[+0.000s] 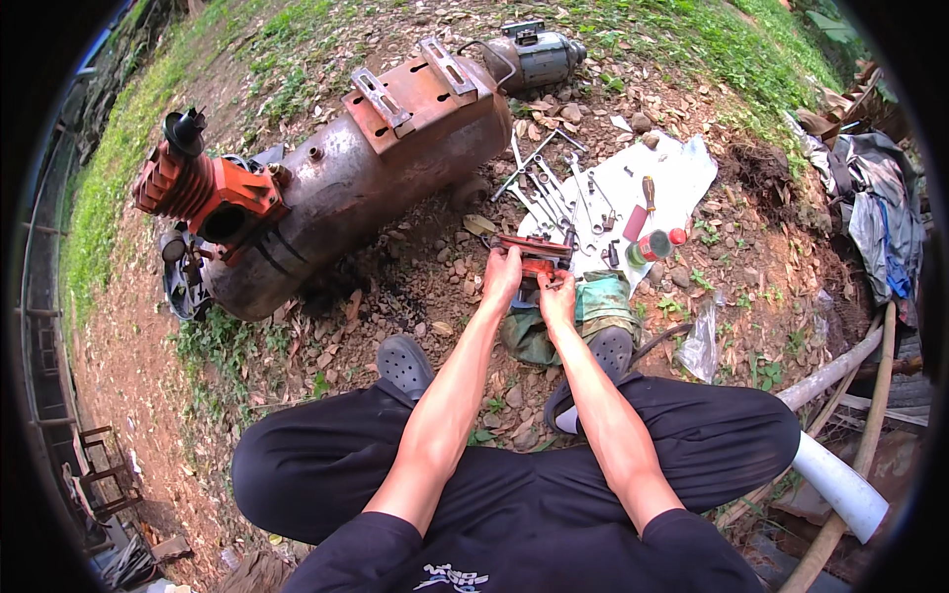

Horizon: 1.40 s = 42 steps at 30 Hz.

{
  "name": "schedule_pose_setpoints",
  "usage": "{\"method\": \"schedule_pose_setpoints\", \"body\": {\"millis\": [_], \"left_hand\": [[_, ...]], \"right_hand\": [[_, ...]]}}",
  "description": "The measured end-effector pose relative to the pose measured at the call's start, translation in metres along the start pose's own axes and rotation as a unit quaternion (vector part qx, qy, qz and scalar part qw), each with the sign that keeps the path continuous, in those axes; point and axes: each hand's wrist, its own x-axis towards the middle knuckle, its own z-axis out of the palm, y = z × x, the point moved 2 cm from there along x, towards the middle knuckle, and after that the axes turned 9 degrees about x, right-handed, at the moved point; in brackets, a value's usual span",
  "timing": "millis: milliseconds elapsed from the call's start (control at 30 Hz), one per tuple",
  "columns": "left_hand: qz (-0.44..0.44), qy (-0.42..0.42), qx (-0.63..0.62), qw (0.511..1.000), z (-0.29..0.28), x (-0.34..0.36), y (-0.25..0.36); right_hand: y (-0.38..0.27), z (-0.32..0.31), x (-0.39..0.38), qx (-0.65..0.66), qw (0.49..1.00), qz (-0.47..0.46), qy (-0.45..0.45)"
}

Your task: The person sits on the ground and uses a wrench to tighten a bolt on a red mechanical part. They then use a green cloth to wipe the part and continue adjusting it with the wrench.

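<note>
Both my hands are together in front of my knees, over the near edge of the white sheet (692, 168). My left hand (502, 274) is closed on the left end of a red-orange metal part (539, 265) with a dark upper face. At its lower right, the fingers of my right hand (557, 293) are pinched against the same part. Its exact kind is too small to make out. Just beyond it lie several wrenches (550, 198) on the sheet. A green cloth bag (601, 296) rests on the ground beside my right hand.
A rusty compressor tank (346, 188) with an orange pump head (213, 193) and a grey motor (539, 59) lies far left. On the sheet are a screwdriver (648, 190) and a green-and-red container (649, 247). Poles (870, 425) and a white pipe (838, 486) lie right.
</note>
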Motion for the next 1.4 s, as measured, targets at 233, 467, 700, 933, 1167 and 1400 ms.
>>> {"method": "schedule_pose_setpoints", "body": {"millis": [233,467,700,933,1167,1400], "left_hand": [[0.14,-0.01,0.139,0.98,0.005,-0.015,-0.025],[0.129,-0.018,0.25,0.959,0.022,-0.019,-0.021],[0.135,-0.057,0.259,0.955,0.023,-0.012,-0.023],[0.129,-0.038,0.232,0.963,0.019,-0.001,-0.032],[0.092,-0.067,0.127,0.985,0.024,0.005,-0.05],[0.081,0.001,0.172,0.982,0.018,-0.01,-0.042]], "right_hand": [[0.005,-0.021,0.013,0.076,0.994,0.07,0.024],[0.012,-0.038,0.023,0.216,0.973,0.058,0.048],[-0.004,-0.038,0.028,0.216,0.971,0.1,-0.013],[-0.033,-0.033,0.03,0.188,0.962,0.188,-0.069],[-0.045,-0.034,0.039,0.145,0.952,0.244,-0.115],[-0.014,-0.037,0.037,0.12,0.983,0.106,-0.087]]}}
